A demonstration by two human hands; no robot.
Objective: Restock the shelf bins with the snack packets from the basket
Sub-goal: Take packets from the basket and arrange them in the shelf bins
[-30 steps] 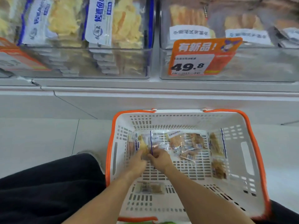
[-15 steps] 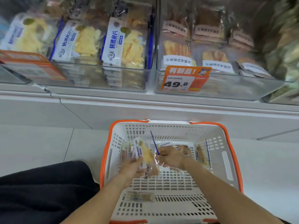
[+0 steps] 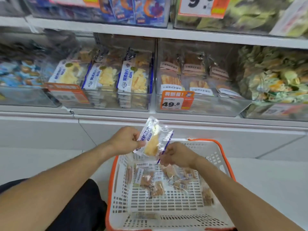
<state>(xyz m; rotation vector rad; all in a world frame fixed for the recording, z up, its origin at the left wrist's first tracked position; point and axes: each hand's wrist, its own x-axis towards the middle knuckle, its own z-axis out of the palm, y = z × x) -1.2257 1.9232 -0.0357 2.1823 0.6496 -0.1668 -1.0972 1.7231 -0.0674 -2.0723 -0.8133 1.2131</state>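
Packet [image 3: 152,139]: long axis near upright; above basket [image 3: 224,157]
Hands: left hand [image 3: 127,140] and right hand [image 3: 176,155] pinch it
Matching bin [image 3: 133,102]: ahead, higher; left nearer

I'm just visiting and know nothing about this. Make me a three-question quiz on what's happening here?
1. True or false: both hands hold the yellow packet.
2. The packet is: A) in the basket, B) above it, C) in a bin.
3. Which bin holds matching packets: the one left of the 49.8 tag or the one behind it?

Key: 1 true; 2 B; 3 the left bin.
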